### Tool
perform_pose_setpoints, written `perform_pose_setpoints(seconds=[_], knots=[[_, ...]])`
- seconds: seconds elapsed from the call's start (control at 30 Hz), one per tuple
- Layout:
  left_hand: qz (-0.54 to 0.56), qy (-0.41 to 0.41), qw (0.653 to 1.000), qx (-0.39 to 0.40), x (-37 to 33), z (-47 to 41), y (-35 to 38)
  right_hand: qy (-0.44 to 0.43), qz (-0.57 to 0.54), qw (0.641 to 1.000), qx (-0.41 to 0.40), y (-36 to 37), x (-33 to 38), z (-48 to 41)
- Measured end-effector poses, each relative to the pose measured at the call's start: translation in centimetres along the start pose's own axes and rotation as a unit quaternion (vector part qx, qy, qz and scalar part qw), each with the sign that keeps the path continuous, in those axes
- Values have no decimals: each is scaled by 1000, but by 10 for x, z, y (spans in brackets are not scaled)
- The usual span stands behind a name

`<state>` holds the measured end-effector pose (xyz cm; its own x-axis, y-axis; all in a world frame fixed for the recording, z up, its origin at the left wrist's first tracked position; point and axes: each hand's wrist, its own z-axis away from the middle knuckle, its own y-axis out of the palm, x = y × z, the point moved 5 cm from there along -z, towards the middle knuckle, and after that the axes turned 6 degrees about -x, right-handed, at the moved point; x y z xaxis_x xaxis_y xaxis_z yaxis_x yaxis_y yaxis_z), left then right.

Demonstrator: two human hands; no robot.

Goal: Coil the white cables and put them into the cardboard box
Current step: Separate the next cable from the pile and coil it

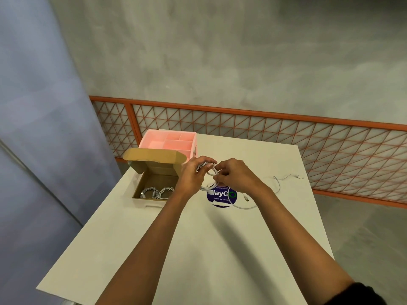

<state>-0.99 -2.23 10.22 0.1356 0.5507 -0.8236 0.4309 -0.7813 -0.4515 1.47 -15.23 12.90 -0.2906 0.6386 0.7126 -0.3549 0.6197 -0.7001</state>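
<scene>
Both hands work a white cable (210, 172) above the middle of the table. My left hand (195, 172) grips its loops with curled fingers, and my right hand (233, 175) pinches a strand just beside them. The cable's loose end (244, 206) trails down across the table to a plug. To the left stands the open cardboard box (154, 168), lid tilted back, with two coiled white cables (157, 192) lying inside. Another white cable (284, 178) lies loose on the table at the right.
A pink plastic organiser (169, 142) with compartments sits behind the box at the table's far edge. A round purple sticker (221, 197) marks the white table (198, 249) under my hands. An orange mesh railing (264, 133) runs behind the table.
</scene>
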Motion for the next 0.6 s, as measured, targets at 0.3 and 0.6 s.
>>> perform_pose_setpoints(seconds=[0.3,0.6], knots=[[-100,-15,995,8,6,-2,-7,-36,111,992,-36,-13,10,-1],[-132,121,983,-29,5,7,-4,10,-123,992,19,-12,4,4]])
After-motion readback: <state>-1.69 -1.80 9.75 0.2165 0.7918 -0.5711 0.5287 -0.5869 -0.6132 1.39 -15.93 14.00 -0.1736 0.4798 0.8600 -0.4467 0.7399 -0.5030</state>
